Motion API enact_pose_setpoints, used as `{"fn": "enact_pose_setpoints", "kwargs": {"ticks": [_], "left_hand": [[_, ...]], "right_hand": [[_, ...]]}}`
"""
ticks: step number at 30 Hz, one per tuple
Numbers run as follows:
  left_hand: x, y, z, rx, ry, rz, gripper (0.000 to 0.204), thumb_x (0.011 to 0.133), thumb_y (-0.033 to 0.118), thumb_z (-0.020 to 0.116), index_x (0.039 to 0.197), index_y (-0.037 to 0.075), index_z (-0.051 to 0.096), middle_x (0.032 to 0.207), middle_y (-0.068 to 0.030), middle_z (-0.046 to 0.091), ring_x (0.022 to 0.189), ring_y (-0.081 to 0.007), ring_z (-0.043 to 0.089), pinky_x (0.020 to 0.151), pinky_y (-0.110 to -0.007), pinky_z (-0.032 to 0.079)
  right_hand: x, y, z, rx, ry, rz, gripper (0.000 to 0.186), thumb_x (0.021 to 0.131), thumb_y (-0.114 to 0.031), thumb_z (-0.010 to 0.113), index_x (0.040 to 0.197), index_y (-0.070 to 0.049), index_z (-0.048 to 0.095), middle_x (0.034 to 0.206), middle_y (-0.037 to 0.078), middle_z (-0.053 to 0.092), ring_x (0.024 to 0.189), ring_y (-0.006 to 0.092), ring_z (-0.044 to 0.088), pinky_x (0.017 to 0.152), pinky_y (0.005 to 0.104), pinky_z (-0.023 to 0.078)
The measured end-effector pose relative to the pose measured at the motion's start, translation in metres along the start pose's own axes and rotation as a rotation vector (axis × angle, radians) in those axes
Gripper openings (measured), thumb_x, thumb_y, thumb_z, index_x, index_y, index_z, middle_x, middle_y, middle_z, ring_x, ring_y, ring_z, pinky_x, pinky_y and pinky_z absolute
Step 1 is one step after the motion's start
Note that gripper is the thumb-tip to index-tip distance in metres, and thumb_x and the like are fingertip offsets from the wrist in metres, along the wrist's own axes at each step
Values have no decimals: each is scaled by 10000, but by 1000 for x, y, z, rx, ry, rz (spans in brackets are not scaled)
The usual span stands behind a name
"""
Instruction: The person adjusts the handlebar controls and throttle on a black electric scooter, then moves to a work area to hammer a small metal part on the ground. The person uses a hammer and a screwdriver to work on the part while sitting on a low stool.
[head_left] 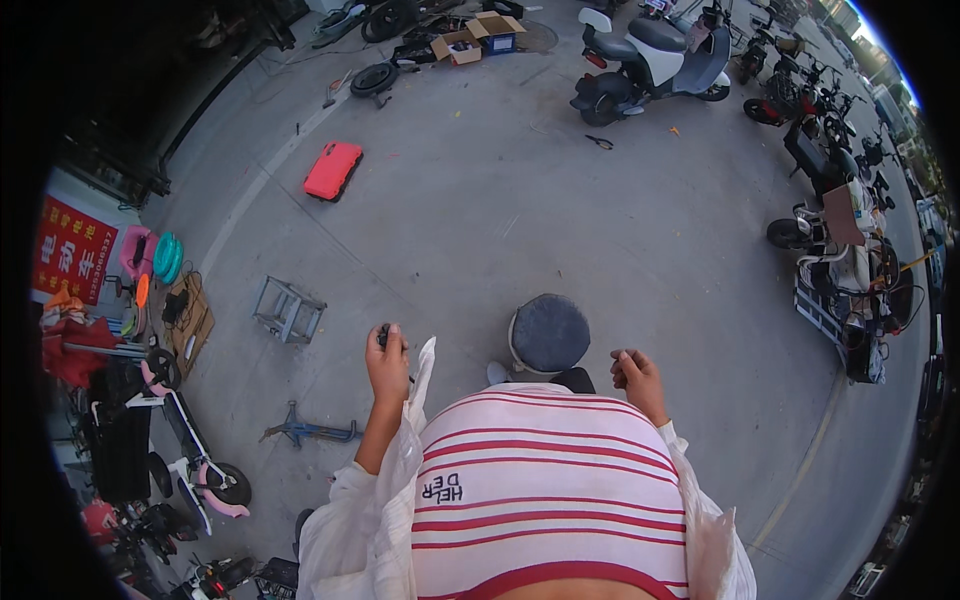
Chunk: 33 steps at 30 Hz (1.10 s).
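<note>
My left hand (388,368) is closed around a small black object (383,336), whose top shows between thumb and fingers; its kind is too small to make out. Over to the right, my right hand (638,380) hangs with its fingers curled together, and whatever might be inside them is hidden. Between the hands and a little ahead stands a round stool-like thing (551,332) with a dark top and a pale side. Neither hand touches it. A grey metal step frame (289,310) stands on the ground left of my left hand.
A red case (333,171) lies ahead on the left. A blue metal stand (308,428) is low on the left, near a pink-and-white scooter (190,440). A white-and-grey motor scooter (655,62) is parked ahead, pliers (599,142) lie close by, and loaded bikes (850,250) line the right.
</note>
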<state>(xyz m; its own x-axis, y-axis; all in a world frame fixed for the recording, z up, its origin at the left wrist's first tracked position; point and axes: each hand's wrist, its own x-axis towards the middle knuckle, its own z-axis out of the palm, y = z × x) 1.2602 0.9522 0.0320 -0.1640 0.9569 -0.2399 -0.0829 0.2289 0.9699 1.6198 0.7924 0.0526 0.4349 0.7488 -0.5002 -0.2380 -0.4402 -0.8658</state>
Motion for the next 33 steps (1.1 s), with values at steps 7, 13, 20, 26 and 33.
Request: {"fn": "enact_pose_setpoints", "kwargs": {"ticks": [7,13,20,26,33], "left_hand": [[30,-15,-5,19,108,-123,183,979,223,521,922,50,502,683,-16,500,475,-71,403,425,-226,327],[120,-2,51,-28,72,-118,179,975,225,531,958,47,522,697,-13,509,494,-64,409,444,-214,335],[252,44,123,-9,69,-77,196,972,230,542,1003,37,528,714,-20,523,511,-60,417,454,-209,340],[348,84,157,5,139,-74,198,970,231,547,1016,40,526,708,-21,526,501,-62,413,445,-213,341],[454,84,146,-21,307,-156,186,957,206,561,1006,29,532,693,-8,525,513,-50,416,441,-208,321]], "right_hand": [[78,-29,29,-92,-104,92,228,959,-201,513,998,-7,627,741,18,566,639,100,491,591,248,412],[167,-59,43,-124,-80,106,244,957,-209,512,996,2,628,744,25,572,633,102,494,592,248,420],[306,-131,84,-135,-96,80,257,953,-213,513,1019,6,629,754,29,582,638,104,499,597,247,425],[434,-215,136,-123,-183,51,248,949,-211,516,1016,0,630,755,21,581,640,99,500,591,243,424],[572,-289,239,-235,-269,11,240,955,-209,514,982,-2,631,745,18,576,627,99,497,583,246,424]]}}
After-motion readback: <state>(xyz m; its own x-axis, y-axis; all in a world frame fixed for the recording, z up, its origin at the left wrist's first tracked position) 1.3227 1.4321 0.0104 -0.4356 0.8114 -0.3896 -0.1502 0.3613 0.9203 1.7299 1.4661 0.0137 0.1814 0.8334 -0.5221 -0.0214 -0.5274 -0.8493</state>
